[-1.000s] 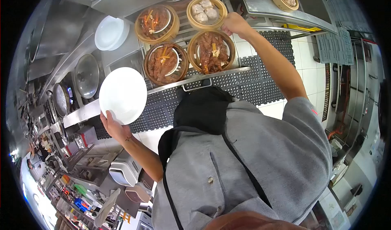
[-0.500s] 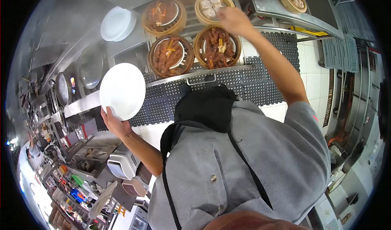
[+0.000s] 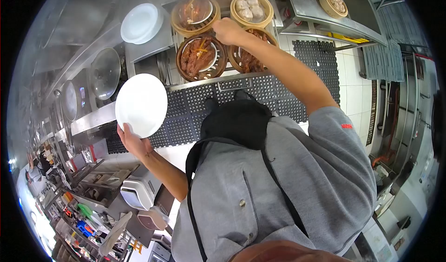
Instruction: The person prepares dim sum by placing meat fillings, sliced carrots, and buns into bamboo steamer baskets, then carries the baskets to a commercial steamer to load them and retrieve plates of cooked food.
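Note:
In my left hand (image 3: 134,141) is a round white plate (image 3: 141,105), gripped at its lower edge and held out to the left. My right hand (image 3: 227,31) is closed, its fingers curled by the right rim of the back-left bamboo steamer (image 3: 204,29). What its fingers hold, if anything, is hidden. That steamer contains a white dish of brown food with orange strips. In front of it sits a darker steamer (image 3: 183,71) of reddish-brown chicken feet. My right forearm partly covers another steamer of chicken feet (image 3: 253,60). Pale dumplings (image 3: 251,8) fill the back-right steamer (image 3: 269,18).
Stacked white plates (image 3: 141,24) stand on the steel counter to the left. Glass lids (image 3: 106,74) lean nearby. At the back right, a steel table (image 3: 309,13) bears another dumpling steamer (image 3: 333,5). Black perforated matting (image 3: 186,115) covers the floor in front of me.
My right hand has moved left from the dumpling steamer to the back-left steamer's rim. My left hand still holds the plate in nearly the same place.

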Tool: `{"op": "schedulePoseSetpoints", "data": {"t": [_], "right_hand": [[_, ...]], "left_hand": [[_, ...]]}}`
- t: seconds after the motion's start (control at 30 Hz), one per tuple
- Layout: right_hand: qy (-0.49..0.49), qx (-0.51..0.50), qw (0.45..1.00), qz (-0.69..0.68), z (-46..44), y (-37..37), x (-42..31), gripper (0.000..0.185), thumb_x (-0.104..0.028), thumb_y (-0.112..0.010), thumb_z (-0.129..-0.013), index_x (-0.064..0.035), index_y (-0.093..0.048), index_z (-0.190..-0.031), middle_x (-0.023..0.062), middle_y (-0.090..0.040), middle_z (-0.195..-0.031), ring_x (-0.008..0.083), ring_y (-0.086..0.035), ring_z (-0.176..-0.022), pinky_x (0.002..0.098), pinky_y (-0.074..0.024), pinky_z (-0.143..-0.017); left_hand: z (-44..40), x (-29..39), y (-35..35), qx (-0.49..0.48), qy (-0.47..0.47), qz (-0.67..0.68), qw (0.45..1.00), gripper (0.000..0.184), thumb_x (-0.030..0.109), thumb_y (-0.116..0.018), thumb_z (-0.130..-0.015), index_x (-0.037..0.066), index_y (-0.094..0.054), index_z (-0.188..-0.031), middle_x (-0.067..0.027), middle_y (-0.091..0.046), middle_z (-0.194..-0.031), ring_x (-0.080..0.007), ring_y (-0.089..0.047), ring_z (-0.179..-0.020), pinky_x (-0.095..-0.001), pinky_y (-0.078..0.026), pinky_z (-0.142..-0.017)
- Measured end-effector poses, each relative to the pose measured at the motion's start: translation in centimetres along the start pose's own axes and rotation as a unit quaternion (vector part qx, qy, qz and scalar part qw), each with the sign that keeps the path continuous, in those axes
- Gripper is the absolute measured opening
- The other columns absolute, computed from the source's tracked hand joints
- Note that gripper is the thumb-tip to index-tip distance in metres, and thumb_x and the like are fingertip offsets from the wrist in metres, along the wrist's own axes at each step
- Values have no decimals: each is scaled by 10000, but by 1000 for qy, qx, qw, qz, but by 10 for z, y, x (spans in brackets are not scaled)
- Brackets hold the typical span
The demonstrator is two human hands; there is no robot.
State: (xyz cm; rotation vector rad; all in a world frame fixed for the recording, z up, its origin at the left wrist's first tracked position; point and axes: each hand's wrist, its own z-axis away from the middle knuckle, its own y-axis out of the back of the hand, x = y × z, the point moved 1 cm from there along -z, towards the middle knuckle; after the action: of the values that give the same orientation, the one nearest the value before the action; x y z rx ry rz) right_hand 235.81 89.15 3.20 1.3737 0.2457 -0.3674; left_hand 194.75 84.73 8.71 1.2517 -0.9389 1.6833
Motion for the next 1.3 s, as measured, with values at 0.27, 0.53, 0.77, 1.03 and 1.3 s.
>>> {"op": "schedulePoseSetpoints", "data": {"t": [0.27, 0.53, 0.77, 1.03, 1.3], "right_hand": [[12, 150, 987, -57, 65, 47, 25, 195, -161, -533, -866, -27, -659, -931, 211, -664, -876, 396, -641, -824, 462, -509, -743], [-143, 183, 963, -134, 149, 74, 69, 201, -164, -562, -842, -22, -674, -931, 227, -645, -824, 406, -633, -810, 439, -491, -703], [-142, 124, 979, -73, 161, 38, 115, 203, -169, -558, -810, 13, -644, -829, 263, -620, -800, 440, -620, -818, 489, -488, -710], [-169, 96, 978, -73, 144, 26, 117, 216, -185, -572, -769, -13, -684, -838, 224, -663, -832, 398, -646, -839, 459, -513, -774], [-245, -90, 951, -164, 135, 36, 121, 286, -214, -590, -747, 54, -656, -676, 188, -640, -600, 296, -662, -571, 392, -547, -630]], "left_hand": [[-15, -2, -1, -20, -8, 34, 999, 403, 103, -490, -963, -8, -417, -1344, -197, -551, -1246, -311, -580, -1097, -430, -519, -901], [-129, -51, -71, -102, -6, 88, 991, 413, 41, -440, -955, -24, -355, -1354, -210, -508, -1297, -337, -556, -1152, -485, -487, -962], [-285, -117, -180, -156, 24, 149, 976, 454, -11, -415, -877, -39, -427, -1330, -204, -516, -1313, -394, -563, -1140, -575, -476, -939], [-327, -107, -215, -76, 117, 70, 988, 528, -104, -433, -748, -64, -489, -1271, -237, -559, -1239, -401, -605, -1056, -610, -533, -825], [-249, -50, -195, -113, -257, -283, 917, 243, 132, -666, -815, 6, -648, -1023, -132, -672, -973, -203, -622, -893, -303, -492, -774]]}}
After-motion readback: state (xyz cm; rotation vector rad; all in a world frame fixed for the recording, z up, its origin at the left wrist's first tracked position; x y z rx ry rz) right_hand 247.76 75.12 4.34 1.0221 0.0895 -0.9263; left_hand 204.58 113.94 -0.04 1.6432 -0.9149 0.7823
